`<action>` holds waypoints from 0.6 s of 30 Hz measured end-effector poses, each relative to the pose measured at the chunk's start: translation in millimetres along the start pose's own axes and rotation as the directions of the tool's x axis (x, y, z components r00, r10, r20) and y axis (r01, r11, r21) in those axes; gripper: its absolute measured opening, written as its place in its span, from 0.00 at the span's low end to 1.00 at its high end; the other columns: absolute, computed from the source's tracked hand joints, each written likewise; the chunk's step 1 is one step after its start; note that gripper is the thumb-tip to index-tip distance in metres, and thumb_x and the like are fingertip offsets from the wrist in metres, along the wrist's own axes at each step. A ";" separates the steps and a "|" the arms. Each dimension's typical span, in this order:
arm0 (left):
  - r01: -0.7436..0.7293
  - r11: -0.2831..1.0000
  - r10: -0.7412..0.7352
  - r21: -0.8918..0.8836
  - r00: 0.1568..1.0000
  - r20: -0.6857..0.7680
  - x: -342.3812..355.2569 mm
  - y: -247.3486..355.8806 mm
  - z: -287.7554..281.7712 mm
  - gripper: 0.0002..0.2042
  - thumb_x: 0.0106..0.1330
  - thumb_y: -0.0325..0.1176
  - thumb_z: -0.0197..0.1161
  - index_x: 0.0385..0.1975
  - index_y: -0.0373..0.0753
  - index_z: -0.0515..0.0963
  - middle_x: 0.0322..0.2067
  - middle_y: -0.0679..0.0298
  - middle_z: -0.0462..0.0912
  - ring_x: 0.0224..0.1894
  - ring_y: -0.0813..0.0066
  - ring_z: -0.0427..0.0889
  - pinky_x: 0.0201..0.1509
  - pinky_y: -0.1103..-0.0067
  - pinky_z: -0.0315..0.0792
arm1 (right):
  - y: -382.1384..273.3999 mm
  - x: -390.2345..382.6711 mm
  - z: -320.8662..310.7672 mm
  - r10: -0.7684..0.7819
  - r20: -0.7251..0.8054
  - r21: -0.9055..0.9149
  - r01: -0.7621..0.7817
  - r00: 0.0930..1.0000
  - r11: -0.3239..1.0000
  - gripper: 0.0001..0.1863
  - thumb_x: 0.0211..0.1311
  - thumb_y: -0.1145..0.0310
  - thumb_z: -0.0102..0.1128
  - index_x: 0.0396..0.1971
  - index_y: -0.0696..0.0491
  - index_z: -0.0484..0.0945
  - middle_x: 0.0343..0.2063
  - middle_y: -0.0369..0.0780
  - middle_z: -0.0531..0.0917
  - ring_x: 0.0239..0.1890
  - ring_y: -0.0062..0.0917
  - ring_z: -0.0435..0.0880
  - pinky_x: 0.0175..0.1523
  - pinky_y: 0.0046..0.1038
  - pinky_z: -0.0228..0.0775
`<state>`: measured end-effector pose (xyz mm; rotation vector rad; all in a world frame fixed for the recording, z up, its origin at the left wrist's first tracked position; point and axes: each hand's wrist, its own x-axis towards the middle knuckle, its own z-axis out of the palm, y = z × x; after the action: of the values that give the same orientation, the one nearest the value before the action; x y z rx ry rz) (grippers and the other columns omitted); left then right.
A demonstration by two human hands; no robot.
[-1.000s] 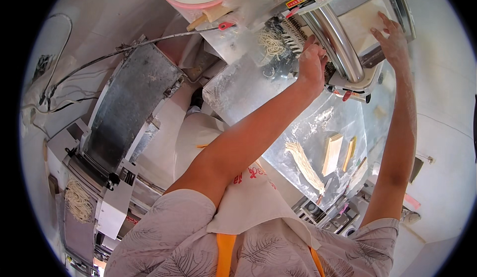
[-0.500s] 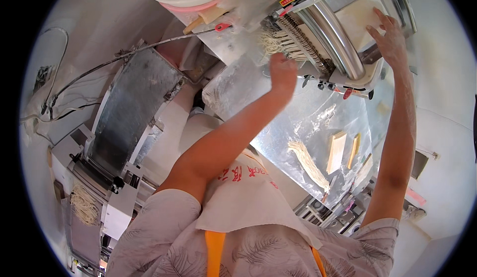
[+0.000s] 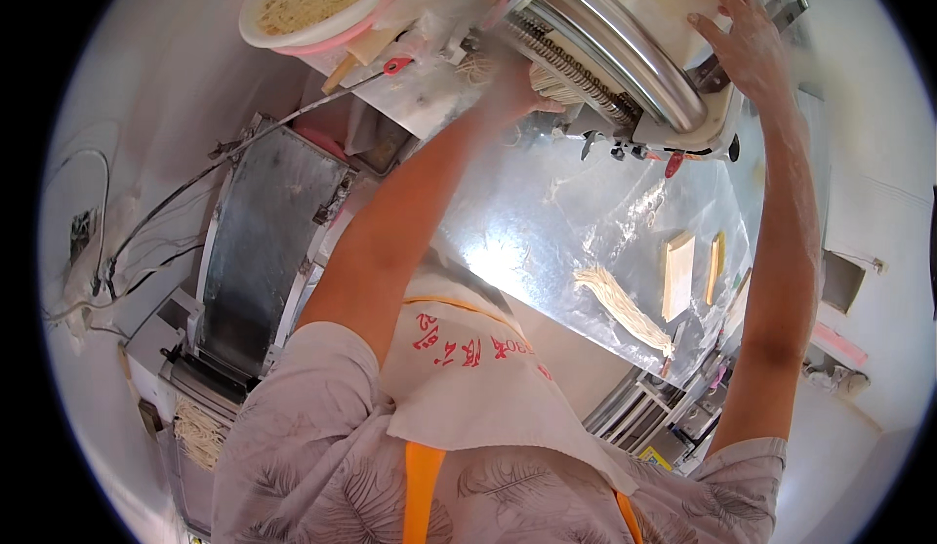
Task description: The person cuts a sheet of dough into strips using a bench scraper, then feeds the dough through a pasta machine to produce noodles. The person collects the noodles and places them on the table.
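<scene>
A noodle machine with a shiny steel roller (image 3: 610,41) stands at the upper right of the metal table (image 3: 527,193). My right hand (image 3: 750,44) lies with fingers spread on a pale dough sheet (image 3: 664,7) on the machine's far right side. On the cutter side, cut noodles (image 3: 554,83) hang below the ridged cutting rollers (image 3: 576,68). Against these noodles is my left hand (image 3: 515,90), smeared by motion; whether its fingers grip them cannot be made out. A small clump of noodles (image 3: 475,69) lies just beyond that hand.
A noodle bundle (image 3: 625,310), a pale wooden block (image 3: 677,276) and a yellowish stick (image 3: 715,266) lie on the table's right part. At the upper left are a white basin (image 3: 259,32) and a wooden-handled tool (image 3: 339,74). Left stands another machine with a dark tray (image 3: 264,241).
My left hand has moved left and slightly up along the cutter side. My right hand has shifted up and left with the view. The view itself has turned a little.
</scene>
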<state>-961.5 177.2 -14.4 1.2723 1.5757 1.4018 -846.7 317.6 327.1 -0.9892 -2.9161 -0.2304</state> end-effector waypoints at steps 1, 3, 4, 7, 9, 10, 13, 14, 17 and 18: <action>-0.032 0.999 0.031 0.040 0.999 0.038 4.7 4.5 -0.1 0.46 0.42 0.43 0.87 0.63 0.34 0.72 0.62 0.49 0.77 0.65 0.53 0.75 0.70 0.67 0.68 | -6.8 -3.8 -5.3 -0.001 -0.022 0.023 0.001 1.000 1.000 0.30 0.60 0.61 0.69 0.64 0.47 0.76 0.52 0.45 0.80 0.54 0.42 0.81 0.59 0.41 0.73; 0.054 0.999 -0.053 -0.002 0.980 0.192 14.7 9.9 -2.5 0.46 0.42 0.45 0.87 0.63 0.35 0.73 0.63 0.50 0.77 0.66 0.54 0.74 0.70 0.68 0.67 | -3.8 -8.7 -7.3 -0.031 -0.056 0.055 0.034 0.998 0.998 0.31 0.55 0.65 0.70 0.61 0.52 0.77 0.49 0.48 0.81 0.53 0.47 0.80 0.57 0.42 0.73; 0.100 0.995 -0.093 -0.015 0.960 0.264 18.5 12.5 -2.6 0.46 0.42 0.46 0.87 0.63 0.36 0.73 0.63 0.51 0.77 0.66 0.55 0.74 0.70 0.69 0.67 | 0.3 -9.2 -6.5 -0.059 -0.068 0.064 0.064 0.996 0.996 0.31 0.55 0.65 0.70 0.61 0.52 0.77 0.49 0.49 0.81 0.52 0.47 0.80 0.57 0.42 0.73; -0.077 0.984 0.034 0.159 0.965 0.261 29.4 -27.8 17.3 0.45 0.43 0.47 0.87 0.63 0.37 0.74 0.64 0.53 0.76 0.66 0.56 0.74 0.71 0.71 0.66 | -7.8 -3.4 -7.7 -0.078 -0.055 0.058 0.081 0.995 0.995 0.30 0.58 0.66 0.70 0.61 0.53 0.77 0.50 0.47 0.82 0.51 0.43 0.82 0.57 0.41 0.74; -0.025 0.987 -0.029 0.161 0.946 0.324 29.0 -32.1 26.0 0.44 0.44 0.47 0.86 0.63 0.37 0.74 0.63 0.53 0.77 0.66 0.57 0.73 0.71 0.71 0.65 | -2.5 -4.5 -5.3 -0.030 -0.032 0.035 0.031 0.999 0.999 0.29 0.62 0.63 0.69 0.64 0.47 0.76 0.53 0.44 0.81 0.52 0.38 0.82 0.58 0.39 0.75; 0.000 0.993 -0.041 0.116 0.938 0.345 29.3 -30.8 28.8 0.44 0.45 0.47 0.86 0.63 0.37 0.74 0.63 0.53 0.77 0.66 0.57 0.73 0.72 0.71 0.64 | 5.7 -7.3 0.8 0.000 -0.023 0.023 0.001 1.000 1.000 0.28 0.66 0.59 0.67 0.66 0.40 0.75 0.56 0.41 0.79 0.54 0.35 0.82 0.60 0.39 0.74; 0.098 0.989 -0.054 -0.107 0.932 0.359 23.4 -26.9 31.2 0.43 0.46 0.47 0.86 0.63 0.36 0.75 0.62 0.53 0.77 0.67 0.58 0.72 0.72 0.71 0.63 | 4.7 -6.5 1.4 0.039 0.004 0.072 -0.039 0.999 0.997 0.27 0.69 0.56 0.64 0.67 0.35 0.75 0.59 0.39 0.78 0.55 0.32 0.82 0.61 0.38 0.74; -0.070 0.997 0.071 -0.011 0.979 0.189 14.0 -30.0 34.3 0.36 0.52 0.46 0.83 0.59 0.37 0.77 0.56 0.54 0.82 0.58 0.61 0.81 0.66 0.70 0.71 | 1.2 -4.8 1.0 0.041 0.014 0.103 -0.042 0.999 0.994 0.26 0.70 0.57 0.64 0.67 0.35 0.75 0.59 0.40 0.78 0.55 0.32 0.82 0.61 0.38 0.75; 0.347 0.878 -0.067 -0.330 0.771 0.633 7.6 3.3 10.9 0.26 0.61 0.44 0.78 0.54 0.37 0.79 0.44 0.58 0.86 0.43 0.67 0.87 0.57 0.71 0.78 | 9.2 -8.7 4.0 0.046 0.008 0.151 -0.046 0.999 0.987 0.25 0.69 0.58 0.65 0.65 0.36 0.76 0.57 0.40 0.79 0.53 0.32 0.82 0.60 0.38 0.75; 0.375 0.842 -0.076 -0.388 0.794 0.603 -1.3 5.4 8.2 0.23 0.64 0.43 0.75 0.52 0.37 0.80 0.41 0.60 0.86 0.40 0.69 0.87 0.54 0.72 0.78 | 9.2 -7.3 3.6 0.046 0.008 0.154 -0.046 0.999 0.987 0.25 0.68 0.58 0.66 0.65 0.36 0.77 0.57 0.40 0.79 0.52 0.32 0.82 0.60 0.38 0.75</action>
<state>-952.3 178.3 -10.9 1.0021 0.8488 1.0287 -835.3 320.9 324.0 -1.0319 -2.8590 0.0002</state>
